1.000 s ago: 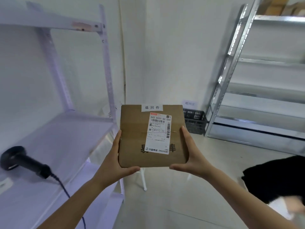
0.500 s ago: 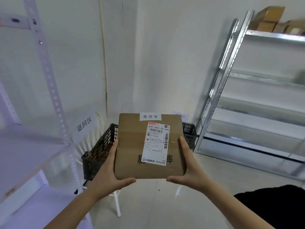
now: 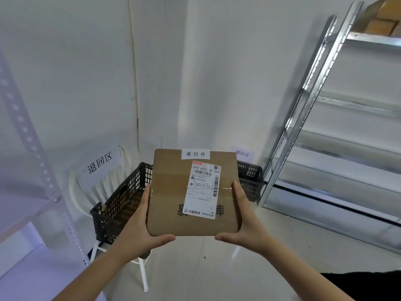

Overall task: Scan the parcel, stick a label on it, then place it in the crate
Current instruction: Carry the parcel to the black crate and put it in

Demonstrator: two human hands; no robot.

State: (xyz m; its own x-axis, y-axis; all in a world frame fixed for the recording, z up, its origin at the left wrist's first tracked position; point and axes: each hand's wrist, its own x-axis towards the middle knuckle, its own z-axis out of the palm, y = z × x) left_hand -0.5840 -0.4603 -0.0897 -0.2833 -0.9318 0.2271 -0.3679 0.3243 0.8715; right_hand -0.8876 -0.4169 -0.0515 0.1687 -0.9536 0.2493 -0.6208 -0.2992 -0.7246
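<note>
Parcel (image 3: 173, 192) label (image 3: 196, 154) "退回件"; chair sign (image 3: 100, 162) "退回区".

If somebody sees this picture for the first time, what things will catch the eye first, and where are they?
First, the brown cardboard parcel in the centre, held between the left hand and the right hand, with a white shipping label and a small white sticker at its far edge. Behind it, a black mesh crate rests on a white chair; a metal shelf rack stands at right.

Plain white walls (image 3: 217, 61) meet in a corner with a thin vertical seam. A galvanised steel shelving rack (image 3: 325, 131) leans into view at right, brown cardboard boxes (image 3: 382, 20) on its top shelf. A white perforated-post shelf unit (image 3: 32, 148) stands left. A white slatted chair (image 3: 108, 183) sits on the pale glossy tiled floor (image 3: 206, 274).
</note>
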